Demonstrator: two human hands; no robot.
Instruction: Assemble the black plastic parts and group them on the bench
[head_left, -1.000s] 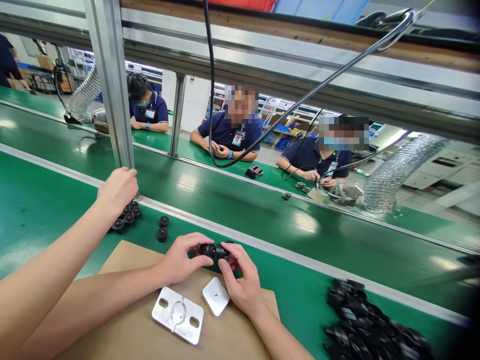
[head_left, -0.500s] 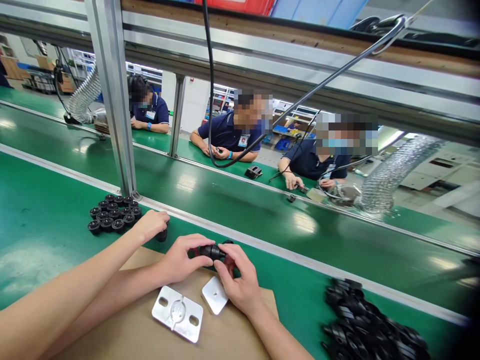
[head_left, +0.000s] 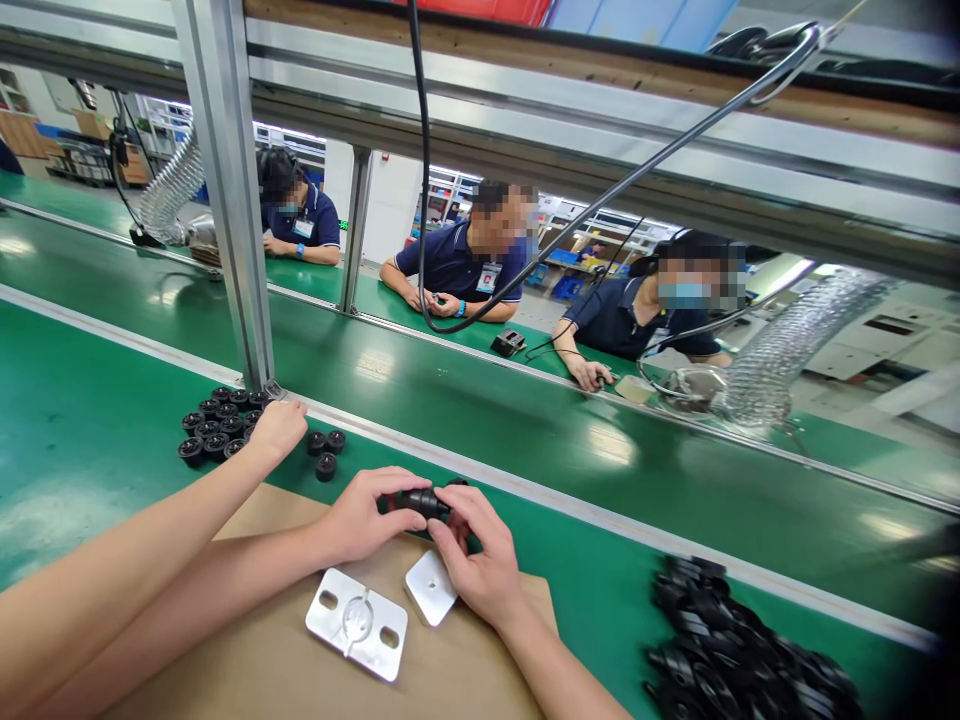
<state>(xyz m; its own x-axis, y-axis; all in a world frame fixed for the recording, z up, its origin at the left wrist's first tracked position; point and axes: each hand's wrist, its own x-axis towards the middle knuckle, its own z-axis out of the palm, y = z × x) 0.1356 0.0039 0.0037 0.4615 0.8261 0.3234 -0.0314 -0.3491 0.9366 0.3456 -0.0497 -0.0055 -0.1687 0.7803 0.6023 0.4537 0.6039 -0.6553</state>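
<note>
My left hand (head_left: 371, 518) and my right hand (head_left: 480, 550) are both closed on a black cylindrical part (head_left: 420, 502), one at each end, held level above the front of the bench. Fingers cover its ends, so its exact kind is unclear. Just below lie a silver metal plate (head_left: 375, 640) with a round recess and two slots, and a smaller square metal block (head_left: 432, 588) with a centre hole. Another person's hand (head_left: 279, 432) reaches in from the left over my left forearm, beside a group of small black round parts (head_left: 214, 425).
Three black round parts (head_left: 325, 442) stand apart near the ledge. A heap of black parts (head_left: 735, 650) lies at right. Brown cardboard (head_left: 480, 670) covers the bench before me. A metal post (head_left: 232, 200) and hanging black cable (head_left: 424, 200) stand ahead; several people sit opposite.
The other person's hand has moved left from the separate round parts toward the larger group, uncovering three of them. My hands and the black part have barely moved.
</note>
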